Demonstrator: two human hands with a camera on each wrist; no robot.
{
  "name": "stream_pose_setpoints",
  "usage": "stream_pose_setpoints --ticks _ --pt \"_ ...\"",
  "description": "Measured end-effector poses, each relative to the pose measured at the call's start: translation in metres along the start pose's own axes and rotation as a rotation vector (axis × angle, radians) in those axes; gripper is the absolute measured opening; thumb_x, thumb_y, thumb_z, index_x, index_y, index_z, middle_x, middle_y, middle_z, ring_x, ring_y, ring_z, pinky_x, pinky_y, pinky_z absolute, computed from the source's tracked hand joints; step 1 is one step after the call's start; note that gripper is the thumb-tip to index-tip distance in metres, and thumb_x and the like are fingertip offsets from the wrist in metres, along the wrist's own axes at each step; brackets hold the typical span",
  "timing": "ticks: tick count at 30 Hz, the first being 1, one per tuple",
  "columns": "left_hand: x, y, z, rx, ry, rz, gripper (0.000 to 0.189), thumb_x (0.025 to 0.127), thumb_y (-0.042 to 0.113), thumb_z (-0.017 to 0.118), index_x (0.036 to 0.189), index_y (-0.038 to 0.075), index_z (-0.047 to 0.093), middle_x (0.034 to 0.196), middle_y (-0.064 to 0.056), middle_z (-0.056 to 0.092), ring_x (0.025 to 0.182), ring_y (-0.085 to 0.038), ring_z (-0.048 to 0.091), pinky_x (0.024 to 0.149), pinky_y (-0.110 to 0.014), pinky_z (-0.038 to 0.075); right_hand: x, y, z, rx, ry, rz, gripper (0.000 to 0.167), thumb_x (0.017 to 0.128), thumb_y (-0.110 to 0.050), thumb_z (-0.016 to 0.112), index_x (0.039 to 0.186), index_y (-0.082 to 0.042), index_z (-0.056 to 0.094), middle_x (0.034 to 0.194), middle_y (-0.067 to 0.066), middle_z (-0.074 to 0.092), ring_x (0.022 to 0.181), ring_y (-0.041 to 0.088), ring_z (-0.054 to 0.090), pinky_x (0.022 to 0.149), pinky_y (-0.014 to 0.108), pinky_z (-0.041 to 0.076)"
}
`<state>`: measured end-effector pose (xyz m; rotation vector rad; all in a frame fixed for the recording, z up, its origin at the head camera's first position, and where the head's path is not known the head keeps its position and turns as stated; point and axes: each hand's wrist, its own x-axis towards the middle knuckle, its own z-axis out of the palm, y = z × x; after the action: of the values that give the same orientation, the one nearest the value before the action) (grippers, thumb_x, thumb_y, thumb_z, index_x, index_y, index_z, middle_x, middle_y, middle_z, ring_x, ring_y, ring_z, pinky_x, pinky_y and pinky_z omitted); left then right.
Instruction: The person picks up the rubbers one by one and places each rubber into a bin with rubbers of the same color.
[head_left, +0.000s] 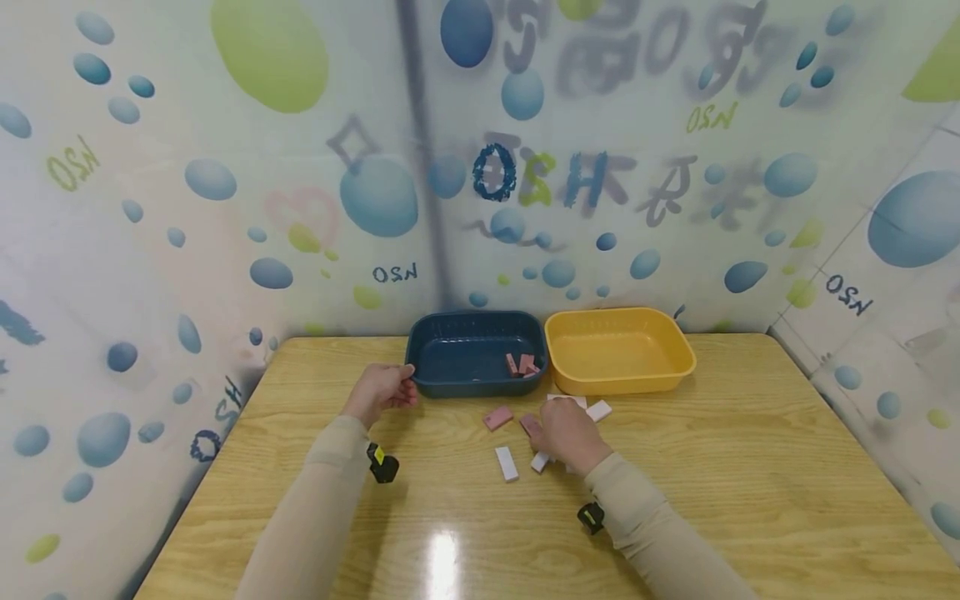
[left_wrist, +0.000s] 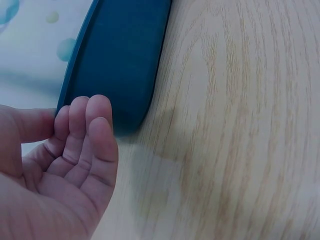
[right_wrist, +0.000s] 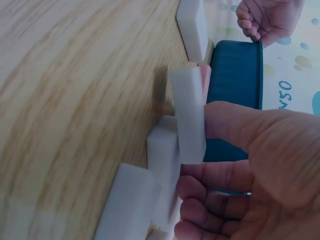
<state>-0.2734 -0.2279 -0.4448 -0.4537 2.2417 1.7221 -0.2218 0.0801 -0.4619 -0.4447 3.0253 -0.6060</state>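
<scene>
My left hand [head_left: 384,390] holds the left rim of a dark blue plastic basin [head_left: 472,388], its thumb [left_wrist: 40,124] at the edge and curled fingers [left_wrist: 102,142] against the outer wall. Right of centre, my right hand [head_left: 568,435] bends down over a small pile of white and pink blocks. One pink block [head_left: 529,425] sticks out beside its thumb. In the right wrist view a white block [right_wrist: 187,117] overlaps the thumb tip, with more white blocks [right_wrist: 162,167] under it. I cannot tell which block the fingers pinch, as the fingertips are partly hidden.
Several pink blocks [head_left: 527,364] lie inside the blue basin's right end. A yellow basin [head_left: 622,386] stands right beside it. Nearer me on the wooden table [head_left: 750,500] are another pink block [head_left: 497,417] and a white one [head_left: 507,464]. A patterned wall covering [head_left: 390,275] rises behind.
</scene>
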Motion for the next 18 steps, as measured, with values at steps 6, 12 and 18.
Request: stream_pose_setpoints --ticks 6,12,18 --pt "-0.0007 0.0006 0.0002 0.006 -0.002 0.009 0.033 0.111 0.019 0.047 0.112 -0.01 0.063 0.079 -0.006 0.066 0.071 -0.016 0.064 0.078 -0.035 0.059 -0.0006 -0.0001 0.001 -0.034 0.019 -0.01 0.05 0.097 -0.022 0.069 0.054 -0.01 0.048 0.056 0.003 0.047 0.055 0.018 0.048 0.048 0.028 0.035" --pt "-0.0008 0.0007 -0.0001 0.005 -0.003 0.013 0.034 0.111 0.019 0.047 0.113 -0.011 0.063 0.078 -0.005 0.066 0.071 -0.016 0.065 0.077 -0.034 0.059 -0.0006 0.0015 0.0015 0.005 0.026 -0.001 0.052 0.097 -0.023 0.07 0.052 -0.011 0.048 0.054 0.001 0.045 0.053 0.016 0.047 0.048 0.027 0.033" --pt "-0.0007 0.0003 0.0 0.0 -0.004 0.012 0.034 0.111 0.019 0.047 0.112 -0.011 0.063 0.077 -0.005 0.066 0.071 -0.016 0.065 0.075 -0.032 0.059 -0.0012 0.0052 -0.0017 0.015 0.041 -0.027 0.044 0.088 -0.017 0.078 0.054 -0.012 0.05 0.059 0.0 0.046 0.057 0.016 0.045 0.052 0.027 0.034"
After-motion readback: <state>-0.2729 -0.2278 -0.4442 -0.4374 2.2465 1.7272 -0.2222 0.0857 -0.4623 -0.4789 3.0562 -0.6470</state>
